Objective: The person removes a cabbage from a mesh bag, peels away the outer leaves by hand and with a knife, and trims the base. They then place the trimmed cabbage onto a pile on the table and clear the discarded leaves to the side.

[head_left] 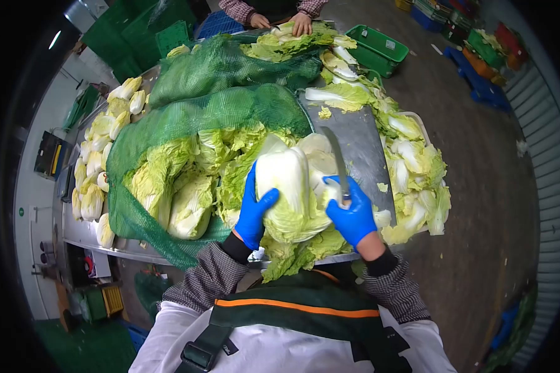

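Right now, in the head view, my left hand (253, 208) is wrapped around the side of a napa cabbage (283, 180), thumb across its front, its thick white base tipped up and away from me. My right hand (353, 214) grips a knife (337, 155) by the handle, the blade pointing away from me. Pale outer leaves (318, 155) stand between the cabbage and the blade; whether they are wholly free of the head, I can't tell. The cabbage is over the near edge of the metal table (368, 140), with loose green leaves below it.

To my left, more untrimmed cabbages (191, 208) lie in the mouth of a green mesh sack (214, 112); to my right is a leaf heap (417, 168). Across the table, a co-worker's hands (301, 23) rest on other leaves.

I judge the step to be stripping outer leaves. The next move calls for a steady left hold, fingers clear of the edge.
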`<state>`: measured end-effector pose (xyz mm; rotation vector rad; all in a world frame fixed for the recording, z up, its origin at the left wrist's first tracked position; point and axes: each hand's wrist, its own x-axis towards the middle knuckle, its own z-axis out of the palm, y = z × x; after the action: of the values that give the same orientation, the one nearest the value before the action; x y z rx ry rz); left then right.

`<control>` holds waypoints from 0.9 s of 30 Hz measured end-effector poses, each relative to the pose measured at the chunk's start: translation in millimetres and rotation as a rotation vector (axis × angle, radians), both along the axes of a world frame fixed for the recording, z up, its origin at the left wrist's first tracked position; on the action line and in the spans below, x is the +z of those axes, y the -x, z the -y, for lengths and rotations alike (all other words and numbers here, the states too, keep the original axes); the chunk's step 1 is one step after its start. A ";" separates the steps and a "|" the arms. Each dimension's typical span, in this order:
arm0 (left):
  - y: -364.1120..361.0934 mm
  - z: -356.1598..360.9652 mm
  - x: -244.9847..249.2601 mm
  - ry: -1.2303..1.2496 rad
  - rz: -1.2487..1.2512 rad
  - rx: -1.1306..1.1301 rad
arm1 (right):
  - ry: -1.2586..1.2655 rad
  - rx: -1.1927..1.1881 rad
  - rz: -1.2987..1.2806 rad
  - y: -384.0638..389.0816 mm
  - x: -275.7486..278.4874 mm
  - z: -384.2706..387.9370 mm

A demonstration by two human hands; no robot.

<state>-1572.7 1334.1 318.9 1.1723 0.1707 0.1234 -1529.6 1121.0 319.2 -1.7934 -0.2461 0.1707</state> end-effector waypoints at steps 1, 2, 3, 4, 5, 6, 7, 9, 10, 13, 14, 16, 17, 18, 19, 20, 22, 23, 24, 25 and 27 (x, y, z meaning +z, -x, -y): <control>-0.5 -8.9 -12.0 0.128 -0.025 -0.020 | 0.002 -0.011 -0.015 0.6 -0.8 7.3; 2.4 -16.1 -9.7 0.290 -0.121 -0.068 | 0.152 -0.002 0.013 -3.4 -2.8 12.0; 6.8 -19.3 -7.4 0.452 -0.218 -0.116 | 0.303 0.007 0.040 -8.4 -6.9 16.2; 12.6 -19.3 -4.5 0.586 -0.235 -0.162 | 0.453 0.012 0.064 -11.5 -11.0 19.2; 15.7 -16.2 10.9 0.718 -0.247 -0.213 | 0.603 0.013 0.091 -15.7 -12.0 20.4; 15.6 -13.5 20.0 0.851 -0.254 -0.264 | 0.606 0.018 0.101 -18.9 1.6 16.6; 16.0 -11.6 20.5 0.868 -0.251 -0.278 | 0.465 0.046 0.057 -21.0 18.4 11.3; 18.5 -9.2 20.1 0.901 -0.252 -0.305 | 0.180 0.099 -0.036 -25.0 45.0 -0.2; 20.5 -8.4 19.2 0.848 -0.302 -0.290 | 0.188 0.131 0.025 -26.2 47.5 -4.4; 15.2 -16.9 10.9 0.465 -0.361 -0.361 | 0.176 0.204 0.110 -27.7 45.2 -6.8; 14.3 -15.8 17.5 0.460 -0.332 -0.388 | 0.147 0.218 0.063 -27.1 37.5 -7.8; 12.7 -8.0 26.6 0.278 -0.229 -0.373 | 0.160 0.205 0.016 -23.4 28.5 -9.7; 13.7 -5.7 27.5 0.187 -0.179 -0.362 | 0.142 0.191 -0.007 -21.2 25.9 -10.0; 14.3 -6.7 19.4 0.165 -0.155 -0.356 | 0.124 0.174 -0.028 -20.1 22.9 -9.9; 16.3 -9.7 8.8 0.269 -0.229 -0.333 | 0.107 0.158 -0.049 -18.9 21.2 -9.2; 19.0 -12.1 2.9 0.375 -0.303 -0.307 | 0.047 0.149 -0.155 -17.4 20.7 -5.7; 21.5 -15.2 -3.8 0.567 -0.350 -0.257 | -0.077 0.127 -0.362 -15.6 19.8 8.5; 20.5 -12.5 2.5 0.656 -0.323 -0.232 | -0.045 0.098 -0.289 -13.2 8.0 18.0; 18.4 -10.9 6.9 0.744 -0.292 -0.208 | -0.013 0.069 -0.214 -11.0 -12.5 28.1; 14.6 -11.3 8.2 0.812 -0.250 -0.220 | 0.019 0.041 -0.139 -11.4 -23.0 33.0; 10.1 -12.9 10.4 0.945 -0.177 -0.239 | 0.399 0.077 -0.084 -6.7 3.6 32.4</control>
<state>-1582.8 1347.0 329.3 0.2508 0.2100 -0.2561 -1522.9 1088.6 322.8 -2.1670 -0.2319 0.3699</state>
